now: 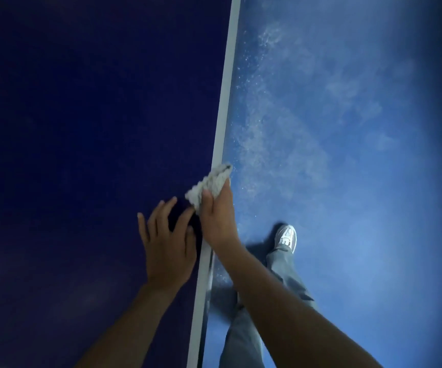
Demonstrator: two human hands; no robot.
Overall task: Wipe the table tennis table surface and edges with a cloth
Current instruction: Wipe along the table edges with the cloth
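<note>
The dark blue table tennis table (81,128) fills the left half of the head view, with a white edge line (225,102) running from top to bottom. A crumpled white cloth (210,184) lies over that edge. My right hand (218,216) grips the cloth, thumb on the table side and fingers wrapped over the edge. My left hand (168,240) rests flat on the table surface just left of it, fingers spread.
To the right of the table lies a blue floor (347,155) with pale dusty smears. My leg in grey trousers (283,272) and a white shoe (285,236) stand on it close to the table's side.
</note>
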